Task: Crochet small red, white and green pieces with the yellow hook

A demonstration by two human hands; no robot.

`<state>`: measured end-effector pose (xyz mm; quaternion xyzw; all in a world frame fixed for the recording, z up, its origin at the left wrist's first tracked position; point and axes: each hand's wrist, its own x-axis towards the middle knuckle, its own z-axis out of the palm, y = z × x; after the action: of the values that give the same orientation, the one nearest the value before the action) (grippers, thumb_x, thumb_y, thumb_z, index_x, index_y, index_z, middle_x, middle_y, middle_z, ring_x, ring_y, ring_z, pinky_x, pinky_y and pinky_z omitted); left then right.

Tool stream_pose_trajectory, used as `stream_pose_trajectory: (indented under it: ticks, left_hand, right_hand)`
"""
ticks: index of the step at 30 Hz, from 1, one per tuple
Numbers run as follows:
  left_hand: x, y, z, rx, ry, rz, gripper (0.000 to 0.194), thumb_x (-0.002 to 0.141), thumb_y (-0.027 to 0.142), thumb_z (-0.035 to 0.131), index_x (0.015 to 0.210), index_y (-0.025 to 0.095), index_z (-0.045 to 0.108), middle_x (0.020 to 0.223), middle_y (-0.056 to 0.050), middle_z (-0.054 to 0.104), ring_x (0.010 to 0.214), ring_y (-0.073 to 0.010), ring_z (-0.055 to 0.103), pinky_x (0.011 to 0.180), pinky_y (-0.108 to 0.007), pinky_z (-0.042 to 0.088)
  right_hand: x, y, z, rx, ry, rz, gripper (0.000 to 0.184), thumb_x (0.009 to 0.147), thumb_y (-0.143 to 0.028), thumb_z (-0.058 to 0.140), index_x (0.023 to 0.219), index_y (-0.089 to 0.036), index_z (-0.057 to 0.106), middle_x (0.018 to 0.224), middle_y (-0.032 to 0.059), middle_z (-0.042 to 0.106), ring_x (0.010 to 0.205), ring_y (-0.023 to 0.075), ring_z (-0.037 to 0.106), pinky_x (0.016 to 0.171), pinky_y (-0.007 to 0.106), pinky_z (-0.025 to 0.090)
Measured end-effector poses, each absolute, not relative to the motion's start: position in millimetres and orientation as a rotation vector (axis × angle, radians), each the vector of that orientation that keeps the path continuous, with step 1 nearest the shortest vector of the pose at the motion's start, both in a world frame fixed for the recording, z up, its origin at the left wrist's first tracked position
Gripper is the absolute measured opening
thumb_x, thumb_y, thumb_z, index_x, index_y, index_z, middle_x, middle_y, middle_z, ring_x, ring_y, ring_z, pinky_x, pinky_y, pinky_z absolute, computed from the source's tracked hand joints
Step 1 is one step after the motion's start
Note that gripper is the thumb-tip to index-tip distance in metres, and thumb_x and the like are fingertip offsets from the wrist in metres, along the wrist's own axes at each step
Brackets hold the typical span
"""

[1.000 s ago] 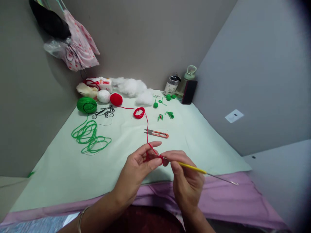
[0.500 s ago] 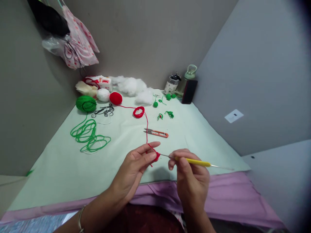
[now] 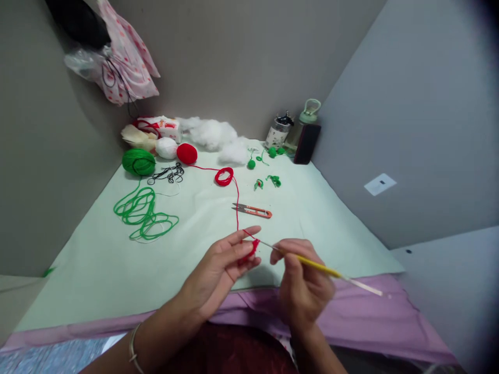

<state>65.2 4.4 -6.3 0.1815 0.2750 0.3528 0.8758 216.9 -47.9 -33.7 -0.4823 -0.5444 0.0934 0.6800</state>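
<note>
My left hand pinches a small red crochet piece between thumb and fingers. Red yarn runs over its index finger from a loose red coil, which links back to a red yarn ball. In my right hand is a crochet hook with a yellow handle, held like a pencil. Its metal tip meets the upper edge of the red piece; whether it sits inside a stitch I cannot tell. Orange thread snips lie just beyond my hands.
Green yarn lies in loops at left, below a green yarn ball. White stuffing is heaped at the back. A patterned cup, a bottle and a dark phone stand back right. Small green crochet pieces lie nearby.
The hook has tilted, its rear end swinging down toward me. My left hand's lower fingers have spread a little, and the red piece has turned slightly. The camera view has shifted slightly.
</note>
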Motion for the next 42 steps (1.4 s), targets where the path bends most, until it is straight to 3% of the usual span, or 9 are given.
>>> stream_pose_trajectory:
  ticks: [5,12,16,19,24,29,35,39,42]
  left_hand:
    - [65,4,-8,0.563,0.619,0.858,0.041,0.081,0.02,0.09,0.121,0.021,0.083,0.082,0.001,0.069,0.079,-0.0101,0.063,0.087,-0.023,0.053]
    - [73,-8,-11,0.643,0.62,0.878,0.057,0.081,0.025,0.091,0.135,0.026,0.075,0.087,0.001,0.072,0.09,-0.0142,0.066,0.092,-0.028,0.05]
    - [71,-4,-4,0.533,0.57,0.745,0.053,0.078,0.023,0.092,0.129,0.021,0.078,0.092,-0.002,0.072,0.091,-0.0148,0.066,0.098,-0.031,0.046]
    - [67,-1,-1,0.536,0.536,0.71,0.052,0.079,0.021,0.088,0.13,0.022,0.077,0.095,-0.003,0.073,0.097,-0.0182,0.067,0.107,-0.036,0.042]
    - [61,1,0,0.612,0.555,0.732,0.046,0.082,0.022,0.083,0.128,0.021,0.079,0.088,-0.001,0.067,0.096,-0.0193,0.062,0.105,-0.036,0.041]
    - [61,-1,-2,0.733,0.645,0.869,0.043,0.084,0.022,0.085,0.127,0.024,0.08,0.081,0.003,0.063,0.084,-0.0138,0.056,0.092,-0.029,0.044]
    - [65,-4,-3,0.515,0.587,0.772,0.059,0.078,0.025,0.094,0.133,0.02,0.074,0.087,-0.001,0.073,0.084,-0.0133,0.063,0.086,-0.028,0.05]
    - [63,0,-3,0.384,0.559,0.702,0.051,0.077,0.021,0.092,0.124,0.013,0.076,0.089,-0.005,0.075,0.089,-0.0153,0.067,0.095,-0.032,0.052]
    - [60,2,-2,0.452,0.606,0.747,0.048,0.079,0.021,0.09,0.125,0.015,0.077,0.081,0.0,0.069,0.077,-0.0106,0.062,0.085,-0.025,0.05]
  right_hand:
    - [215,-46,-21,-0.984,-1.007,0.638,0.018,0.103,-0.023,0.062,0.097,-0.025,0.079,0.082,0.0007,0.068,0.058,0.011,0.061,0.049,0.024,0.05]
    - [206,-56,-37,-1.113,-1.502,-0.105,0.046,0.094,-0.001,0.068,0.129,-0.029,0.078,0.12,0.0086,0.078,0.104,0.0207,0.074,0.084,0.033,0.063]
    - [210,-53,-30,-1.08,-1.232,0.351,0.029,0.1,-0.01,0.065,0.111,-0.03,0.082,0.106,0.004,0.081,0.098,0.0185,0.075,0.082,0.031,0.062]
    - [215,-48,-22,-0.997,-0.997,0.708,0.013,0.102,-0.026,0.069,0.099,-0.028,0.082,0.09,0.0022,0.081,0.077,0.015,0.073,0.071,0.028,0.061]
    - [216,-47,-15,-0.921,-0.93,0.896,0.017,0.103,-0.036,0.067,0.095,-0.024,0.077,0.081,0.0023,0.08,0.059,0.013,0.067,0.059,0.027,0.058]
    - [218,-61,-22,-1.138,-1.318,0.421,0.023,0.106,-0.02,0.056,0.115,-0.027,0.076,0.099,0.0046,0.081,0.081,0.0179,0.076,0.075,0.033,0.064]
    - [218,-63,-35,-1.17,-1.756,-0.229,0.049,0.096,-0.012,0.07,0.137,-0.038,0.072,0.116,0.0061,0.079,0.1,0.0241,0.078,0.077,0.036,0.068]
    - [215,-62,-27,-1.139,-1.389,0.136,0.031,0.102,-0.014,0.06,0.12,-0.032,0.079,0.102,0.0059,0.078,0.085,0.0213,0.075,0.071,0.037,0.065]
    - [214,-57,-16,-0.983,-1.097,0.514,0.021,0.105,-0.021,0.059,0.102,-0.026,0.079,0.088,0.0034,0.074,0.067,0.0152,0.068,0.061,0.031,0.059]
